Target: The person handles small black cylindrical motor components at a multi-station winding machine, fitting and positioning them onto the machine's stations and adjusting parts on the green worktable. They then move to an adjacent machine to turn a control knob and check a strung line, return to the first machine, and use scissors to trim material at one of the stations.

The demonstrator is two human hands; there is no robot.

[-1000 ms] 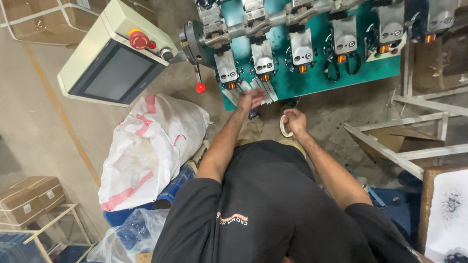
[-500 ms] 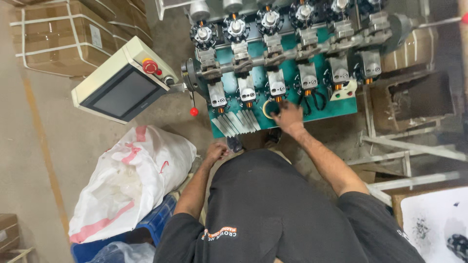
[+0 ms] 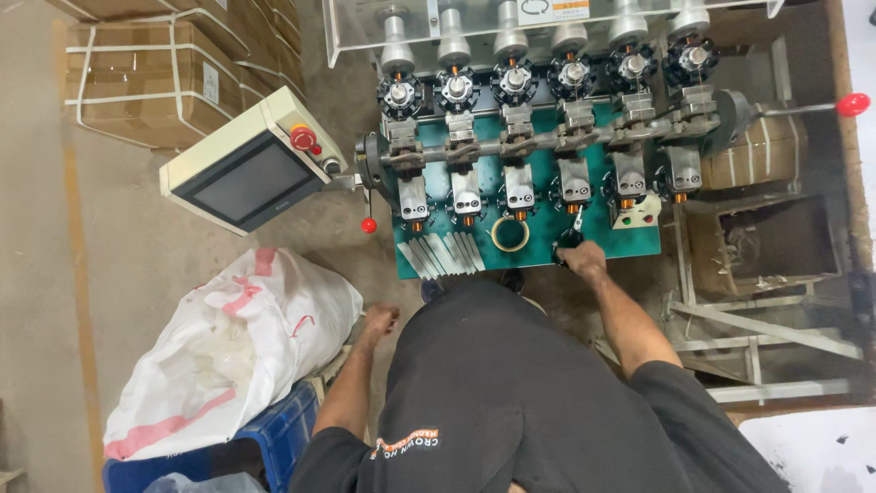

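Scissors in right hand; white sack holds pale scraps.

Person seen from above, wearing loose black short-sleeved cotton T-shirt. Small printed logo in orange and white on shirt near left sleeve (lettering left uncopied). Fabric plain elsewhere, soft folds across back. Both forearms bare below sleeves. Left hand bare, no glove. Right hand bare too; no watch or rings visible.
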